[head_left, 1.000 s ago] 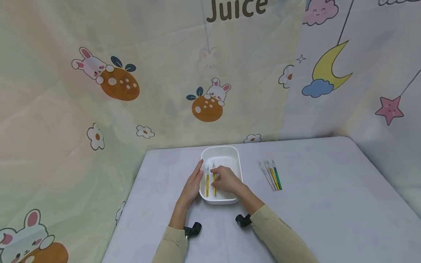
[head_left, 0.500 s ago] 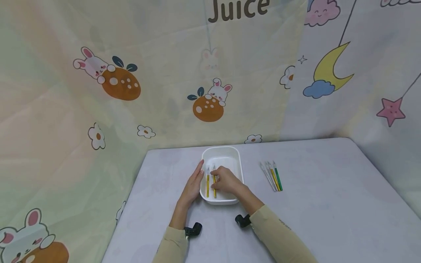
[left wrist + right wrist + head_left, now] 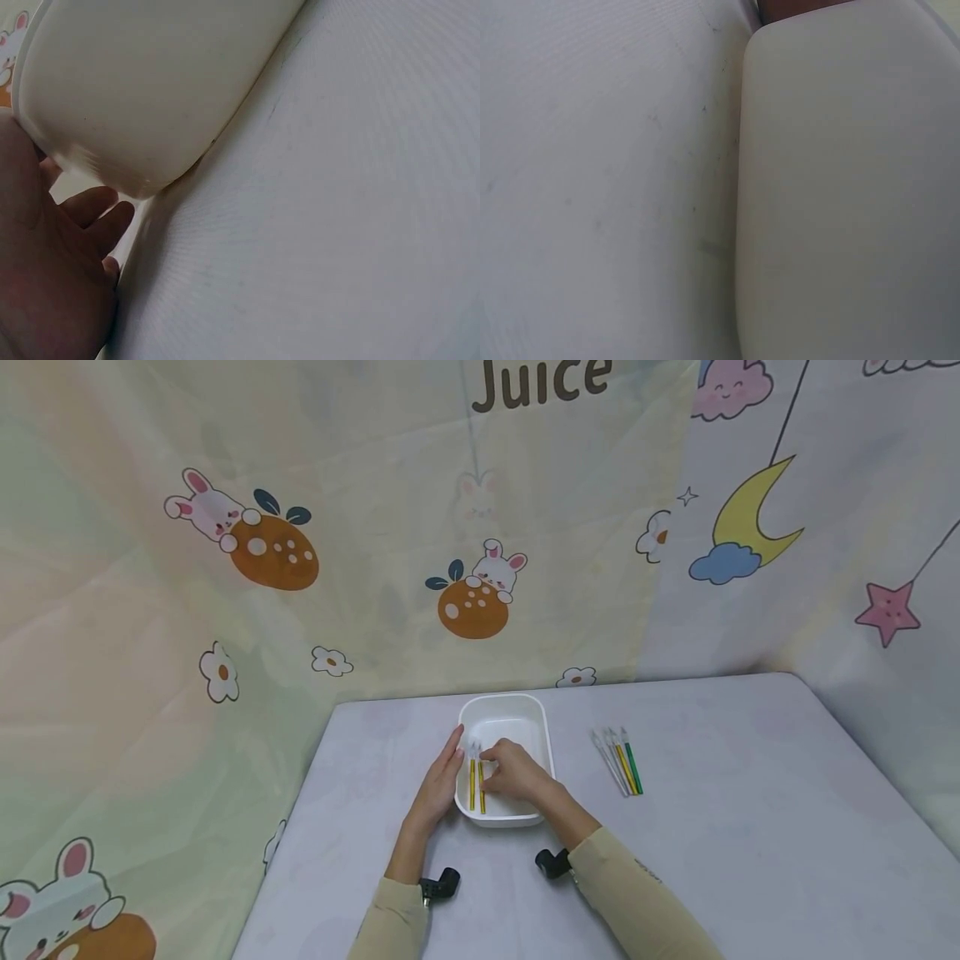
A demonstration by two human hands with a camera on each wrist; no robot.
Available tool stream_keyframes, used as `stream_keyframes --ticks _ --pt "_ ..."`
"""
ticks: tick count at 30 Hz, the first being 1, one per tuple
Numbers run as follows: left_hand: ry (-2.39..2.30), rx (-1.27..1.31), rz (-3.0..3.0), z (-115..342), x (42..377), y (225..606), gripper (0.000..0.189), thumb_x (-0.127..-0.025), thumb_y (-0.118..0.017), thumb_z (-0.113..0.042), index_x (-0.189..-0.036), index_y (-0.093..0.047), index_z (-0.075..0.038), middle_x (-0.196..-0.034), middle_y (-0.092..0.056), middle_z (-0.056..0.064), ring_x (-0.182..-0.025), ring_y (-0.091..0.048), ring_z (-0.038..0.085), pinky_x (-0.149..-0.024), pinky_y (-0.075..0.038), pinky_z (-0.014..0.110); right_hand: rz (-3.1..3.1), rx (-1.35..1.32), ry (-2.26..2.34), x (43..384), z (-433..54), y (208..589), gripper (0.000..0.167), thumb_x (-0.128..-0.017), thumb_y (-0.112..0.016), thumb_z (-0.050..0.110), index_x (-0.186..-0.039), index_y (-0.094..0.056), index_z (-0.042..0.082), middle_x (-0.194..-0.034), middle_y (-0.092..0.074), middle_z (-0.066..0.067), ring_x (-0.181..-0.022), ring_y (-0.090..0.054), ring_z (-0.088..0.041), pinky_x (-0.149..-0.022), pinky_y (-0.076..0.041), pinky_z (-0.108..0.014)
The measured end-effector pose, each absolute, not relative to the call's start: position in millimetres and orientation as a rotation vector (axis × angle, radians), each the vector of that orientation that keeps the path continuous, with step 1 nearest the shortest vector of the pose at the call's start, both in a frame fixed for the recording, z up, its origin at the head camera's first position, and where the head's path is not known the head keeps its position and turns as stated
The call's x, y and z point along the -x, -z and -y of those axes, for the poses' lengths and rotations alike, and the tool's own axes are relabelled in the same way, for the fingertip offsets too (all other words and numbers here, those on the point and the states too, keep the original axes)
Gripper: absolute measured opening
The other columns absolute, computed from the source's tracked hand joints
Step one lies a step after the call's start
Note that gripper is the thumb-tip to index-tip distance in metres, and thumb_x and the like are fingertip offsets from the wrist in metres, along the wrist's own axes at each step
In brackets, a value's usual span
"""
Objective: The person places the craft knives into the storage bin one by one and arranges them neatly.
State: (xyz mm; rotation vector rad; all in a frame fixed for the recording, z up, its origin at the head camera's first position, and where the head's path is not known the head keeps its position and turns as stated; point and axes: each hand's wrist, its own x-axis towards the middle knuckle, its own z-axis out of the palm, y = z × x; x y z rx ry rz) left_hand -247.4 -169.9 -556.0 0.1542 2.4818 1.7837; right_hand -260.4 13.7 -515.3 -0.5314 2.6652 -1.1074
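A white plastic box (image 3: 513, 707) stands on the table with two slim yellow pen-like sticks inside, both with clear pointed tips. One yellow stick (image 3: 472, 783) lies along the box's left side. My right hand (image 3: 516, 768) reaches in over the near half and pinches the other yellow stick (image 3: 482, 797), parallel and close beside the first. Its fingers cover part of that stick. My left hand (image 3: 438, 783) lies with extended fingers along the outside of the left wall; the left wrist view shows this hand (image 3: 52, 247) at the box's corner. The right wrist view shows mostly the box wall (image 3: 847, 187).
Right of the box, several similar sticks lie side by side on the white table (image 3: 720, 827), among them a green stick (image 3: 633, 762) and a silver stick (image 3: 609, 763). A printed cloth wall (image 3: 390, 527) rises behind the table's far edge.
The pinched yellow stick has shifted left inside the box, narrowing the gap to the other one. The left hand and the box have stayed in place.
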Motion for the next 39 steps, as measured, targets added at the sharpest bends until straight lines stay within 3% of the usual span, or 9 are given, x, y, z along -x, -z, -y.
stream_keyframes --ticks 8,14,23,30,39 --pt "-1.803 -0.151 -2.464 170 248 558 0.049 -0.113 -0.037 -0.042 -0.161 -0.029 -0.047 -0.17 -0.024 -0.02 -0.162 -0.017 0.013 -0.132 -0.013 0.053 -2.717 0.538 1.115 259 -15 513 0.052 -0.083 -0.087 0.008 -0.132 -0.07 -0.001 -0.117 -0.066 -0.018 -0.081 -0.063 -0.015 -0.075 -0.057 -0.029" --pt "-1.807 -0.157 -2.468 169 250 558 0.049 -0.113 -0.037 -0.041 -0.161 -0.03 -0.046 -0.17 -0.025 -0.019 -0.161 -0.017 0.013 -0.132 -0.013 0.052 -2.839 0.544 1.224 259 -17 509 0.051 -0.088 -0.081 0.002 -0.137 -0.066 0.003 -0.123 -0.063 -0.017 -0.095 -0.07 -0.022 -0.08 -0.061 -0.031" --pt "-1.78 -0.152 -2.489 170 250 558 0.05 -0.112 -0.036 -0.046 -0.161 -0.028 -0.048 -0.169 -0.025 -0.021 -0.161 -0.018 0.012 -0.132 -0.014 0.052 -3.045 0.563 1.117 258 -26 498 0.053 -0.089 -0.083 0.013 -0.139 -0.066 0.011 -0.128 -0.064 -0.008 -0.102 -0.068 -0.021 -0.082 -0.059 -0.035" --pt "-1.776 -0.14 -2.496 171 250 561 0.052 -0.111 -0.036 -0.051 -0.162 -0.028 -0.047 -0.17 -0.024 -0.02 -0.161 -0.017 0.013 -0.132 -0.014 0.052 -3.202 0.513 1.028 256 -36 497 0.052 -0.09 -0.084 0.019 -0.139 -0.067 0.012 -0.134 -0.065 -0.01 -0.122 -0.063 -0.028 -0.104 -0.055 -0.045" --pt "-1.774 -0.116 -2.486 170 250 561 0.051 -0.109 -0.035 -0.055 -0.16 -0.027 -0.051 -0.169 -0.023 -0.026 -0.161 -0.016 0.008 -0.132 -0.014 0.051 -3.214 0.4 1.191 257 -59 495 0.052 -0.09 -0.084 0.017 -0.138 -0.067 0.011 -0.135 -0.063 -0.012 -0.124 -0.06 -0.032 -0.104 -0.053 -0.048"
